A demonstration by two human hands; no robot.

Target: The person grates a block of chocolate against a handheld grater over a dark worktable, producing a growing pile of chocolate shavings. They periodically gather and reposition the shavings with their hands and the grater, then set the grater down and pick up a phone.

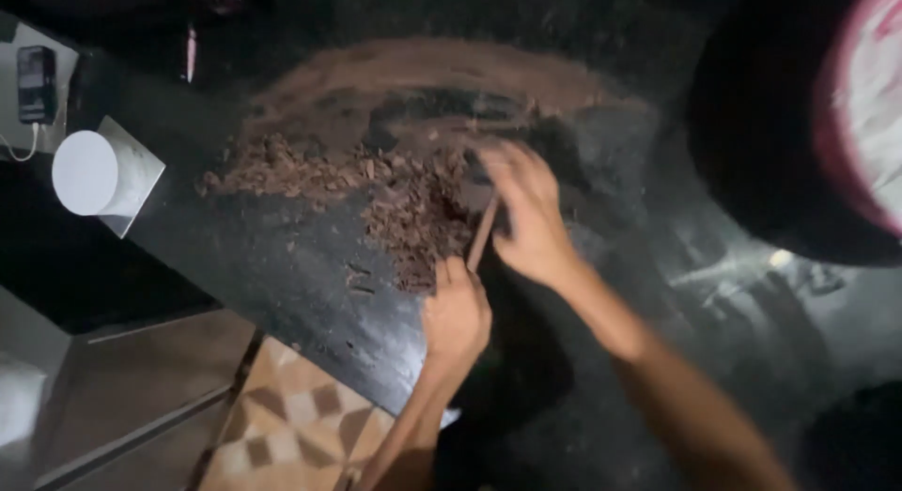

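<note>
Surface: dark polished stone desk [282, 265], seen from above; its near edge runs diagonally at lower left.
Material: heap of brown chopped chocolate-like chunks and crumbs [395, 195], spread across the middle of the desk, thickest just left of the hands.
Residue: a wide arc of brown powdery smear [423, 68] lies on the desk beyond the heap.
Left hand: left hand [458, 312] rests at the near edge of the heap, fingers curled downward, fingertips touching the crumbs.
Left grip: fingers pressed together; whether they pinch anything cannot be told, since the frame is blurred.
Right hand: right hand [528, 214] sits on the far right side of the heap, palm down, just beyond the left hand.
Right grip: fingers wrapped around the upper end of a thin brown stick-like tool [482, 235], possibly a blade or scraper; the view is too soft to confirm.
Tool position: slanted, lower end pointing at the left hand, lying between the two hands at the heap's right margin.
Left periphery: white round cylinder-shaped object [86, 171] stands on a pale square tile [136, 181] at the desk corner; a dark phone-like device [36, 82] with a white cable sits behind it.
Right periphery: large dark round vessel with pink rim and white contents [864, 96], well apart from the hands.
Floor: patterned brown-and-cream tiled floor [291, 425] shows below the desk edge.
</note>
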